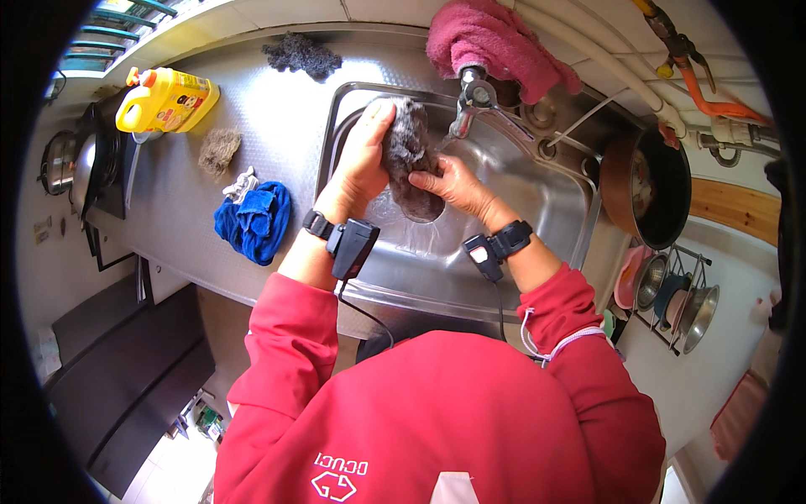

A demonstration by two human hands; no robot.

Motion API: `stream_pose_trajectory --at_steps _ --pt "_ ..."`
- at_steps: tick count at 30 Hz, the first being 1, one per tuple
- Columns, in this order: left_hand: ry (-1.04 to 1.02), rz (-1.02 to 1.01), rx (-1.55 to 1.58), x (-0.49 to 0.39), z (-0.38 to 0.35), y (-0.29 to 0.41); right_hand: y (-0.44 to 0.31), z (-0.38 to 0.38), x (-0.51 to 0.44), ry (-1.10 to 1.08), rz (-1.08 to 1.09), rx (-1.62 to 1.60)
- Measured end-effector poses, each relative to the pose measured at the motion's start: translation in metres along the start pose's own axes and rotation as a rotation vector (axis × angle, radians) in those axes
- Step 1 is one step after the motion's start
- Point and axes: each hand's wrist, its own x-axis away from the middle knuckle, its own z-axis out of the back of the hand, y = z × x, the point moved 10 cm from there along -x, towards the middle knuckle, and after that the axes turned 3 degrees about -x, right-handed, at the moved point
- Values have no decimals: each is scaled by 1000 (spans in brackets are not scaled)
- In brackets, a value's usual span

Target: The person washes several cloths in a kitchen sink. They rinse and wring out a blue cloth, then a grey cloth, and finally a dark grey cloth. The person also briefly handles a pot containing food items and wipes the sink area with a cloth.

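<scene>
Both my hands are on a wet, dark grey-brown fuzzy cloth (412,151), bunched into a long roll over the stainless steel sink (504,214). My left hand (365,154) grips its left side, thumb near the upper end. Lower on the right side, my right hand (463,186) holds it with the thumb across the front. Close beside the cloth's right edge is the spout of the metal faucet (469,104), with water coming from it. Wet streaks run over the sink floor below the cloth, which hides part of the basin.
A pink towel (485,44) drapes over the faucet's back. Left on the counter lie a blue cloth (255,223), a tan scouring pad (220,151), a dark steel-wool scourer (302,55) and a yellow detergent jug (170,101). A deep pot (645,186) stands right of the sink.
</scene>
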Motion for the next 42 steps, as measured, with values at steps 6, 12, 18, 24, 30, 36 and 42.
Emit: stream_pose_trajectory --at_steps 6,12,18,24,30,36,42 --pt "-156 -234 -57 21 -33 56 -49 4 6 39 136 -165" --pt "342 115 -363 23 66 -50 21 79 11 504 176 47" --pt "219 587 85 17 95 -214 87 56 10 379 91 479" --pt "272 469 -172 -3 127 -219 85 15 15 311 41 505" --pt "320 331 98 5 76 -218 41 77 4 630 2 857" --pt "328 441 -274 7 79 -171 49 30 8 461 152 808" --pt "278 419 51 18 61 -196 37 67 11 650 -8 952"
